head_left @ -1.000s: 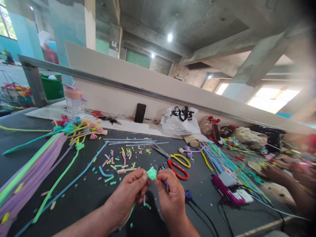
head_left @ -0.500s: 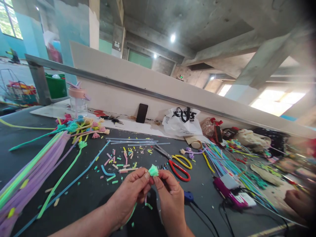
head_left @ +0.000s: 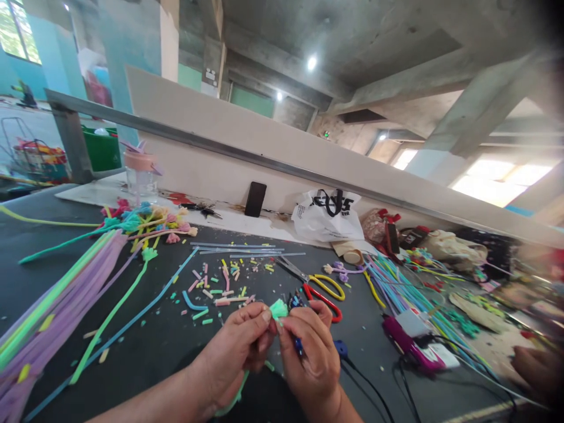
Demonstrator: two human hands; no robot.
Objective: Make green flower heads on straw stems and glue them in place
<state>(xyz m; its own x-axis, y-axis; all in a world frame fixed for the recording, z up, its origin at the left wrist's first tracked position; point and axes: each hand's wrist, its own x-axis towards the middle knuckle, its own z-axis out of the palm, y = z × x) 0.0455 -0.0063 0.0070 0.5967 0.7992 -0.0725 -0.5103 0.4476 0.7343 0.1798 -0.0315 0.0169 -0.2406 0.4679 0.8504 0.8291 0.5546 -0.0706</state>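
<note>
A small mint-green fuzzy flower (head_left: 278, 309), apparently of chenille stem, is pinched between both hands above the dark tabletop. My left hand (head_left: 242, 349) is closed, thumb and forefinger gripping the flower's left side. From the right, the closed fingertips of my right hand (head_left: 311, 343) press at its base. A green stem (head_left: 238, 395) hangs below my left hand. Behind my right hand lies a blue tool (head_left: 341, 349) with a black cord, partly hidden by the fingers. Scissors (head_left: 326, 294) with one red and one yellow handle lie just beyond.
Cut coloured pieces (head_left: 225, 282) litter the table, with clear glue sticks (head_left: 238, 251) behind them. Purple chenille stems (head_left: 74, 305) lie left, blue stems (head_left: 392, 282) right. A phone (head_left: 255, 200) leans by a white bag (head_left: 326, 217). Another person's hand (head_left: 535, 364) is at far right.
My right hand has turned, its fingers now curling more over the flower's base. The flower tilts slightly, and more of the blue tool shows between the fingers.
</note>
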